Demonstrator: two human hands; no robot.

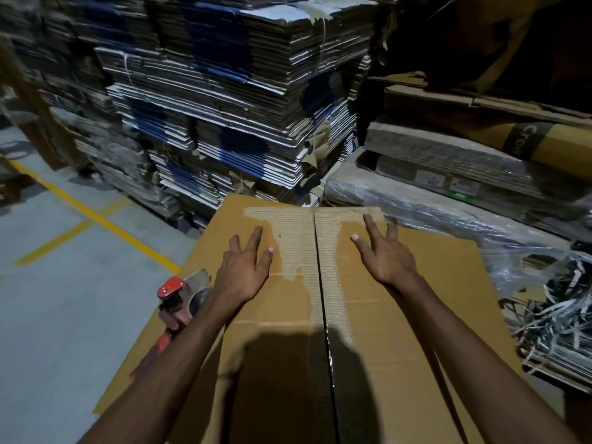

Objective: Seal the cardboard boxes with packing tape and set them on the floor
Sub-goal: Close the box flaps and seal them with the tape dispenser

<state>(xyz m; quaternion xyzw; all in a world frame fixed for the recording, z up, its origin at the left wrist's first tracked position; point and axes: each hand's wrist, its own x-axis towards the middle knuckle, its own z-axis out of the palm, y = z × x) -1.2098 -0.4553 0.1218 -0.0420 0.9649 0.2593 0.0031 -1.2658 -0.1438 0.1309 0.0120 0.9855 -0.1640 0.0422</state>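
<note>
flaps pressed flat, seam waiting for tape

the left hand and right hand are lying spread, fingers straight, pressing the box flaps either side of the seam. it is looking bulky, stiff and probably light; gripping opposite edges seems best. the tape dispenser is resting beside the left wrist.

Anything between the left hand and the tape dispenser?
Nothing visible. The tape dispenser lies on the box at its left edge, right beside the left forearm; the left hand rests flat on the flap just past it.
</note>
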